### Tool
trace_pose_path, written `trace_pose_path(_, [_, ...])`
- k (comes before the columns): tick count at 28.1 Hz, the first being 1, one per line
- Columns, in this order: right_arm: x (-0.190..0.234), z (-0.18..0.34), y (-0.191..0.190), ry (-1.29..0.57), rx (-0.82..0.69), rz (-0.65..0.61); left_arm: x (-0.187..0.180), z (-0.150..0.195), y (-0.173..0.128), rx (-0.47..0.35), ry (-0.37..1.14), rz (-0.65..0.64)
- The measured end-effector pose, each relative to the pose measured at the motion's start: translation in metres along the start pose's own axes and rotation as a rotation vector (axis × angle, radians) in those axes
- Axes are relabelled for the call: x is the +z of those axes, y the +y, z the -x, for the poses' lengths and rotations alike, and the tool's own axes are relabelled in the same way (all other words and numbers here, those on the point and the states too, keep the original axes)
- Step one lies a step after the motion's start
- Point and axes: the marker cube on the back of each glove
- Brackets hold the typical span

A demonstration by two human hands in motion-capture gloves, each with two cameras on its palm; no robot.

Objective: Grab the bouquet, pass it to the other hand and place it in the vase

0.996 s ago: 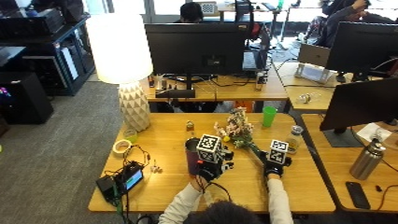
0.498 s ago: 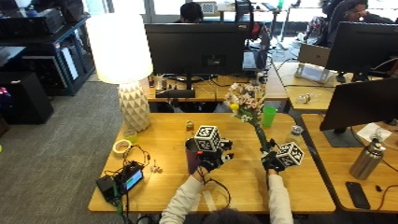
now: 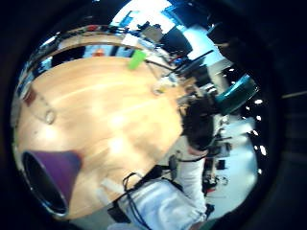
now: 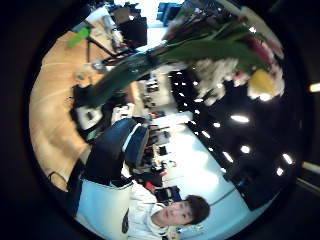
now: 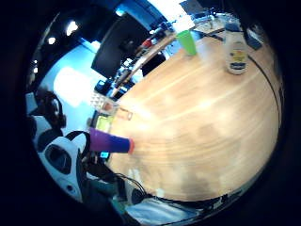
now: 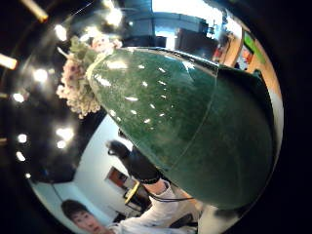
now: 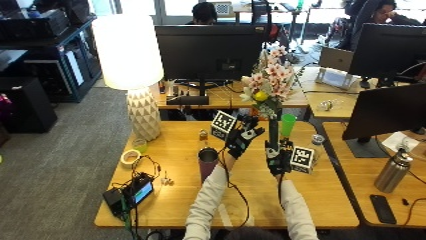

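The person sits at a wooden table [image 7: 180,150] and holds the bouquet [image 7: 269,82] upright in the air, high above the table top. The right hand [image 7: 277,157] is curled around the lower part of the dark green wrapped stem, and the flowers (pink, white and one yellow) rise well above this hand, in front of a black monitor [image 7: 210,50]. In the right thumb side palm view the green wrap [image 6: 195,126] fills most of the picture, so it lies close against that palm.

The left hand [image 7: 241,139] is raised just beside the stem, on its left, with the fingers spread and straight. It holds nothing, and I cannot tell if its fingertips touch the wrap. In the left thumb side palm view the bouquet is seen a little apart from that palm, together with the other glove at its lower end.

The vase [image 7: 208,164], a purple one with a dark mouth, stands upright on the table just to the left of the left forearm, below the bouquet and not touching it.

On the table there are also a green cup [image 7: 287,125] behind the right hand, a roll of tape [image 7: 130,157] and a small device with cables [image 7: 136,192] near the left edge. A white lamp [image 7: 130,65] stands at the left end.
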Motion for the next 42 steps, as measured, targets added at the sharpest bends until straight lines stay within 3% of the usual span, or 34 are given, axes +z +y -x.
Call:
trace_pose_path(5, [0.035, -0.006, 0.022, -0.107, -0.056, 0.071, 0.023, -0.03, -0.013, 0.122, 0.138, -0.001])
trace_pose_path(9, [0.053, -0.008, 0.046, -0.132, -0.109, 0.109, 0.026, -0.028, -0.015, 0.192, 0.226, -0.225])
trace_pose_path(13, [0.063, -0.008, 0.058, -0.119, -0.139, 0.126, 0.017, -0.027, -0.009, 0.204, 0.203, -0.404])
trace_pose_path(18, [0.074, -0.004, 0.068, -0.175, -0.162, 0.235, 0.006, -0.033, -0.002, 0.202, 0.149, -0.422])
trace_pose_path(22, [0.072, -0.009, 0.067, -0.147, -0.27, 0.353, -0.017, -0.045, -0.002, 0.224, 0.132, -0.432])
trace_pose_path(25, [0.066, -0.016, 0.068, -0.123, -0.238, 0.399, -0.044, -0.069, 0.003, 0.246, 0.101, -0.473])
trace_pose_path(30, [0.05, -0.022, 0.061, -0.184, -0.16, 0.387, -0.101, -0.111, 0.022, 0.404, 0.01, -0.601])
trace_pose_path(36, [0.036, -0.038, 0.048, -0.108, -0.146, 0.343, -0.153, -0.115, 0.037, 0.377, -0.131, -0.74])
trace_pose_path(42, [0.029, -0.038, 0.039, -0.106, -0.213, 0.348, -0.178, -0.099, 0.042, 0.296, -0.135, -0.802])
